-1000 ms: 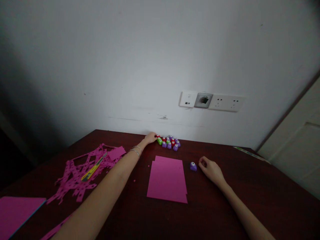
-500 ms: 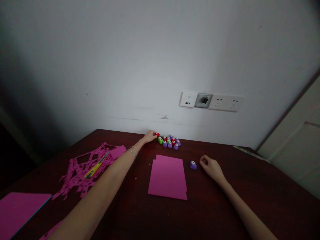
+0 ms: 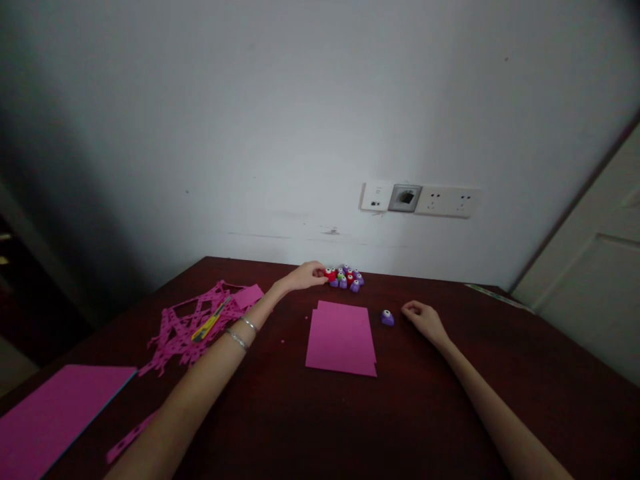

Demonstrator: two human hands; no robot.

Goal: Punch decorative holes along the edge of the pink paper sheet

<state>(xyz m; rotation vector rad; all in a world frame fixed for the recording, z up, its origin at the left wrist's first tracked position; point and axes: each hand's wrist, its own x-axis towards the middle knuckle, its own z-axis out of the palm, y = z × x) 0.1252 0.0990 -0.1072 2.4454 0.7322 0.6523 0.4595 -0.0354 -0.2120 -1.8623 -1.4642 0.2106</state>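
My left hand (image 3: 309, 275) reaches to the far edge of the dark wooden table (image 3: 430, 400) and pinches a red paper punch (image 3: 330, 273) at the left of a cluster of small purple, red and green punches (image 3: 349, 279). My right hand (image 3: 419, 315) rests on the table with its fingers loosely curled, holding nothing, just right of a single purple punch (image 3: 387, 317). Between my arms lie stacked pink paper sheets (image 3: 343, 337).
A heap of punched pink paper strips (image 3: 187, 325) with a yellow utility knife (image 3: 210, 321) on it lies at the left. Another pink sheet (image 3: 55, 417) is at the near left corner. Wall sockets (image 3: 420, 199) are above the table; a door (image 3: 595, 280) stands at the right.
My left hand has closed on the red punch and drawn it slightly right and toward me. The view has shifted, so everything sits a little higher and to the right.
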